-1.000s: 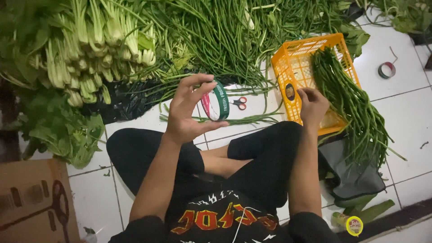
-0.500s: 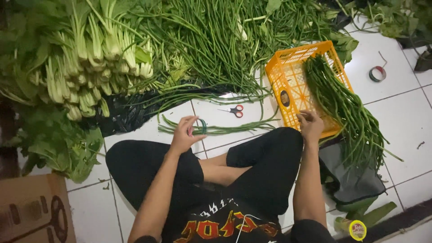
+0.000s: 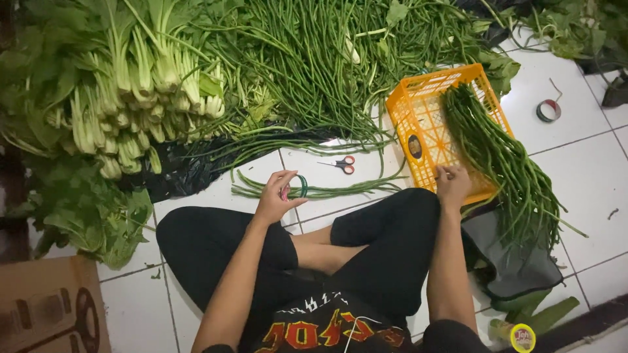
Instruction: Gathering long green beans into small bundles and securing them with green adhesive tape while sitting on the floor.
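I sit cross-legged on a white tiled floor. My left hand (image 3: 278, 196) holds a green roll of tape (image 3: 299, 185) low over a small bunch of long beans (image 3: 314, 191) lying on the tiles. My right hand (image 3: 453, 185) rests on the near edge of a yellow plastic crate (image 3: 425, 127), fingers curled on its rim. A thick bundle of long beans (image 3: 507, 163) lies across the crate and hangs over its near side. Small red-handled scissors (image 3: 343, 164) lie on the floor between my hands.
A big heap of loose long beans (image 3: 327, 59) and bunches of leafy greens (image 3: 124, 85) fill the far floor. Another tape roll (image 3: 548, 110) lies at right. A cardboard box (image 3: 46, 314) sits at lower left, a grey bag (image 3: 517, 261) at right.
My left hand has come down from in front of me with the tape roll to just above the beans on the floor. My right hand stays at the crate's edge.
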